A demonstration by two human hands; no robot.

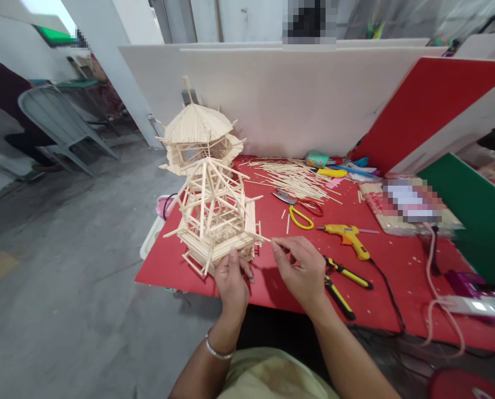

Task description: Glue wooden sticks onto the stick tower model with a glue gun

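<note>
A model house of thin wooden sticks [214, 216] is lifted and tilted over the left edge of the red table [397, 277]. My left hand [231, 282] grips its base from below. My right hand [303, 271] pinches the end of a thin stick [262, 238] that sticks out of the model's right side. Behind it stands a second stick model with a thatched roof [197, 136].
A pile of loose sticks [297, 177] lies at the back. Yellow-handled scissors [297, 210], a yellow glue gun [349, 235] with its black cord, and yellow-black pliers [343, 282] lie to the right. White, red and green boards lean behind. A grey chair [60, 124] stands far left.
</note>
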